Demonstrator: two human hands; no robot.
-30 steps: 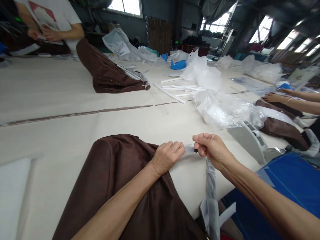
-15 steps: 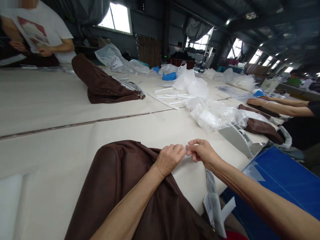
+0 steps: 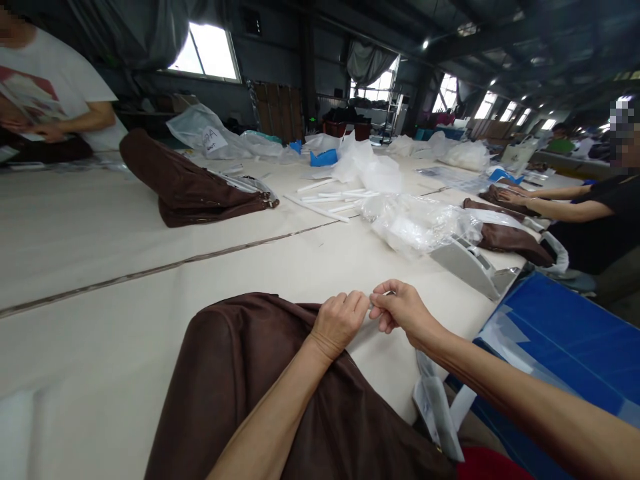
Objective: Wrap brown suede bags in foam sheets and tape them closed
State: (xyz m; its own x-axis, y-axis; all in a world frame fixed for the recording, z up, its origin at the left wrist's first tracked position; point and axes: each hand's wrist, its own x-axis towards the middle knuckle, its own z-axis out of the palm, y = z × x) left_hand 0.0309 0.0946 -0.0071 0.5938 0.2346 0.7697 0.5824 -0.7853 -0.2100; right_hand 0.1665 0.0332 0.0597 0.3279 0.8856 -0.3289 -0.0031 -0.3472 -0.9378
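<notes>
A dark brown leather bag lies on the near side of the pale table. My left hand is closed at the bag's upper edge, its fingers curled around something small that is mostly hidden. Just to its right, my right hand pinches a tiny pale piece between thumb and forefinger, close to the left fingertips. What that piece is cannot be made out. A strap wrapped in whitish film hangs at the bag's right side, below my right forearm.
Across the table lie another brown bag, white sticks and crumpled clear plastic. A grey-white device stands near the right edge, beside a blue box. Two people handle brown items farther off.
The view has shifted slightly, so the background sits farther left. Both hands keep nearly the same pose at the bag's edge; the right fingers have tilted a little.
</notes>
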